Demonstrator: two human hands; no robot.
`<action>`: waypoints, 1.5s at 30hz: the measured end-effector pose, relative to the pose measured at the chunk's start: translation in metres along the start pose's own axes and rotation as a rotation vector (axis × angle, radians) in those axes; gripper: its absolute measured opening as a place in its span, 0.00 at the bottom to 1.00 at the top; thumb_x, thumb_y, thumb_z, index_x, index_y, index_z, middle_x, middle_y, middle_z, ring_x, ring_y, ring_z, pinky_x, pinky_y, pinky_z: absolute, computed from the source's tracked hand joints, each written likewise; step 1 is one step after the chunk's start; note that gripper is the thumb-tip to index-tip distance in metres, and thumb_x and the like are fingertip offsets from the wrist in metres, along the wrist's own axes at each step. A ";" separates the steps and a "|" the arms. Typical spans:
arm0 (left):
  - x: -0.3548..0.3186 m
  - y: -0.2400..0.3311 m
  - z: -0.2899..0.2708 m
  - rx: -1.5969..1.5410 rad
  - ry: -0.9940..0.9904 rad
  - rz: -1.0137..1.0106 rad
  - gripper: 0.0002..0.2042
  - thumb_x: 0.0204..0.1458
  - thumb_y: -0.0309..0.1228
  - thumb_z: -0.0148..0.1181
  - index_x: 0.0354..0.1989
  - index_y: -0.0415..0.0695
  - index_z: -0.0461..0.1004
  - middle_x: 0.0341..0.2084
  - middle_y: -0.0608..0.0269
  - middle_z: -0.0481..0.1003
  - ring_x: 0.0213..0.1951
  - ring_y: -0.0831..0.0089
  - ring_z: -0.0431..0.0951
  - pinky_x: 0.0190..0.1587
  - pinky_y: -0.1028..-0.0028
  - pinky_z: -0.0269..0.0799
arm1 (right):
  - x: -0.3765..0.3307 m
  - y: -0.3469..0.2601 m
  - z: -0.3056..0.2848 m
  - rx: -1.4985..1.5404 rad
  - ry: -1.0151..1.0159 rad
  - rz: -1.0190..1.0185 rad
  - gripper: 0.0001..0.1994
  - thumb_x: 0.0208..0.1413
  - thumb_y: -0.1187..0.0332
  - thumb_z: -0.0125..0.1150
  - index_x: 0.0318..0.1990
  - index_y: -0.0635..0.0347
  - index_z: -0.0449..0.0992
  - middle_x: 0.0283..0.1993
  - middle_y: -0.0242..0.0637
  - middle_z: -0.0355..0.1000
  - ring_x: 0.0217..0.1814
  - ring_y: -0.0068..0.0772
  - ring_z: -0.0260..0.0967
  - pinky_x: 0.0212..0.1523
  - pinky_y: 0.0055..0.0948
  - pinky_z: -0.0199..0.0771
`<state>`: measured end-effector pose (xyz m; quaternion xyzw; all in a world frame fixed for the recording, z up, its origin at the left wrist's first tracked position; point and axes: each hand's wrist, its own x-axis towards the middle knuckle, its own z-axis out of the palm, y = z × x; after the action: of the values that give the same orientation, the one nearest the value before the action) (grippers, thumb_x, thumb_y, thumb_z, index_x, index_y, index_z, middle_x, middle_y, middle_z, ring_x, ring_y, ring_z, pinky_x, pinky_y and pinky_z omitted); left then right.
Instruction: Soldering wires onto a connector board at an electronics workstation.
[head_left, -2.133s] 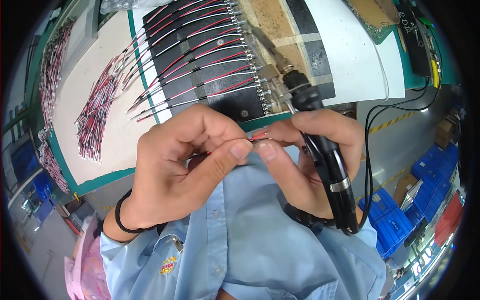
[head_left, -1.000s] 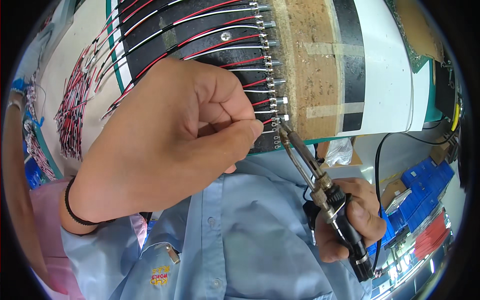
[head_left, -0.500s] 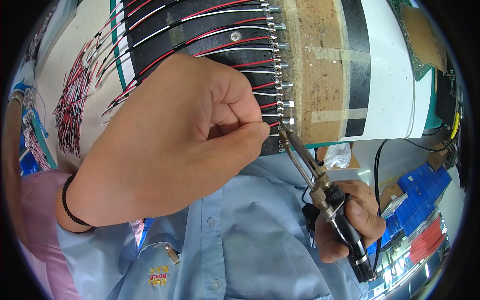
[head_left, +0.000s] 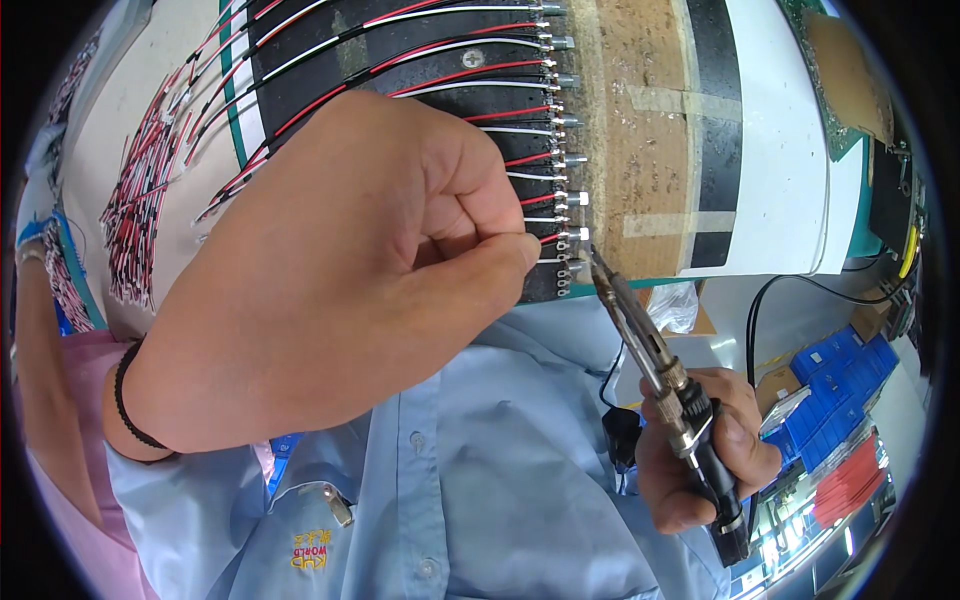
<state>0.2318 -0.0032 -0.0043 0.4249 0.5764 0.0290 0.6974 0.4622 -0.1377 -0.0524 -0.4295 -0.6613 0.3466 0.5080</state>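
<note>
Left hand (head_left: 340, 290) pinching a thin, floppy wire (head_left: 552, 240) just behind its small metal end at the jig (head_left: 650, 150) edge, right hand (head_left: 700, 455) fisted round a stiff, light soldering iron (head_left: 650, 360), tip there.

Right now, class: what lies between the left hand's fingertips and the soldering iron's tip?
In the head view, a thin wire's bare end, pinched by the left hand, meets the soldering iron.
</note>
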 end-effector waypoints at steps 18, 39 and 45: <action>-0.003 -0.002 0.005 0.110 0.059 0.050 0.06 0.55 0.25 0.63 0.30 0.35 0.75 0.22 0.62 0.78 0.24 0.82 0.78 0.27 0.83 0.74 | 0.003 0.010 0.006 -0.003 -0.039 -0.107 0.28 0.61 0.49 0.55 0.51 0.70 0.65 0.20 0.45 0.71 0.18 0.35 0.70 0.18 0.27 0.66; -0.002 -0.008 -0.008 0.162 -0.033 0.037 0.05 0.55 0.25 0.62 0.31 0.35 0.74 0.23 0.63 0.77 0.26 0.82 0.78 0.29 0.82 0.75 | 0.002 0.008 0.007 -0.011 0.014 -0.116 0.27 0.61 0.48 0.55 0.50 0.68 0.65 0.23 0.47 0.71 0.21 0.38 0.71 0.20 0.32 0.69; 0.001 -0.003 -0.001 0.094 -0.033 0.048 0.05 0.58 0.25 0.58 0.32 0.35 0.74 0.24 0.63 0.77 0.26 0.82 0.76 0.29 0.82 0.73 | 0.002 0.011 0.004 -0.032 0.062 -0.199 0.26 0.61 0.50 0.54 0.47 0.70 0.66 0.17 0.41 0.69 0.16 0.37 0.68 0.16 0.30 0.64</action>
<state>0.2304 -0.0039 -0.0069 0.4713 0.5551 0.0118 0.6853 0.4601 -0.1321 -0.0622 -0.3801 -0.6902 0.2703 0.5532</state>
